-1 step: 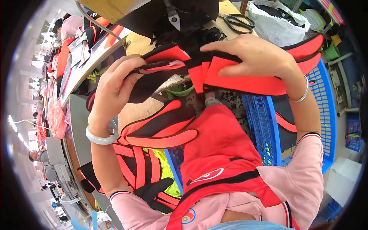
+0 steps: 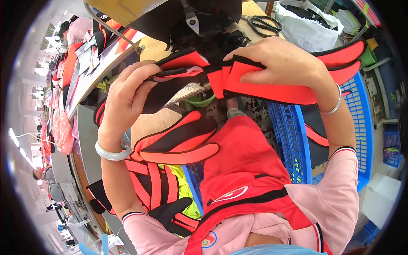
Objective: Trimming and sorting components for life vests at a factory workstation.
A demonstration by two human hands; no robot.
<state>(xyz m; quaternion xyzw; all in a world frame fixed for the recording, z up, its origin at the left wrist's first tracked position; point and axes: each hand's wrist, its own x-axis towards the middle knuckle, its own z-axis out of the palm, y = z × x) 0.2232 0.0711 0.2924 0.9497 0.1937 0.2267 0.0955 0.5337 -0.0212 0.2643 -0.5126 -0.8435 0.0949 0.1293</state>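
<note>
Far out beyond the left hand (image 2: 127, 100), a long surface (image 2: 87, 85) carries rows of flat red, black and white cut pieces (image 2: 91, 46), laid out in loose stacks as though sorted by shape.

The left hand, with a pale smooth bangle (image 2: 111, 154) on the wrist, is curled, its fingers folded over the dark end of a red-and-black fabric piece (image 2: 272, 87) with the thumb beneath, so the cloth is pinched and kept taut. Just below that hand a pile of similar curved panels (image 2: 178, 146) rests on the wooden surface (image 2: 151, 125): red strips edged in black, soft-looking and slightly padded, with rounded, wing-like outlines. More of them hang lower, beside a bit of yellow-green cloth (image 2: 187, 191).

Between the two hands the piece is held up and stretched level, which looks like a way to line up its edges. Above it sits a dark machine part with a metal clip (image 2: 191, 19) and a tangle of black thread or fabric.

The right hand (image 2: 282, 61), a thin metal bracelet (image 2: 333, 104) at the wrist, lies flat on the red panel, fingers together and pressing down, thumb tucked under the edge. Above it lie black-handled scissors (image 2: 263, 23); below and right stands a blue slotted plastic crate (image 2: 293, 144).
</note>
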